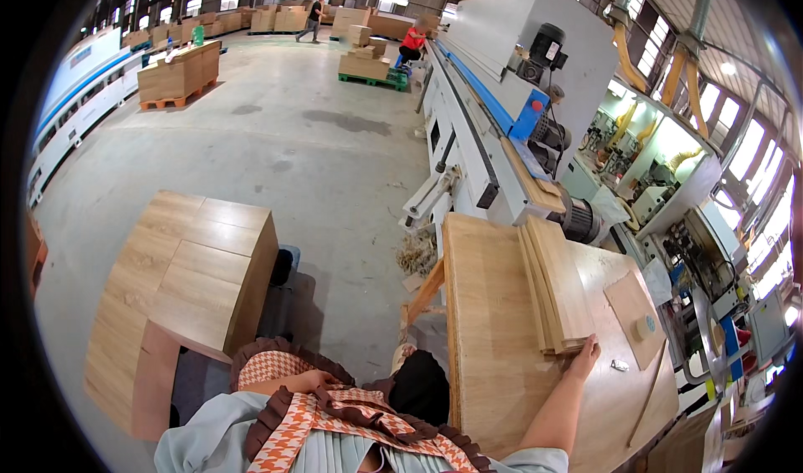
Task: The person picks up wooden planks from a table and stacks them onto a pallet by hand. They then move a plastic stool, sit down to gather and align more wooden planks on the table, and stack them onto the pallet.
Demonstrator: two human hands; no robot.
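Note:
My right hand (584, 357) is at the near right corner of a small stack of long wooden boards (556, 285), its fingers bent against the board ends. The boards lie lengthwise, slightly fanned out, on a wood-topped table (489, 339) to my right. My left hand (316, 380) rests on my lap over the orange checked apron (272, 368); its fingers are too small and partly covered by the brown ruffle to make out. Right of the boards lie a thin wooden panel (627, 310), a roll of tape (645, 327) and a small shiny object (619, 365).
A long white and blue machine (493, 105) with motors runs away from the table's far end. To my left stand stacked wood-grain panels (180, 264). Farther off are a pallet of panels (180, 73), a person in red (412, 42) and a person walking (313, 19).

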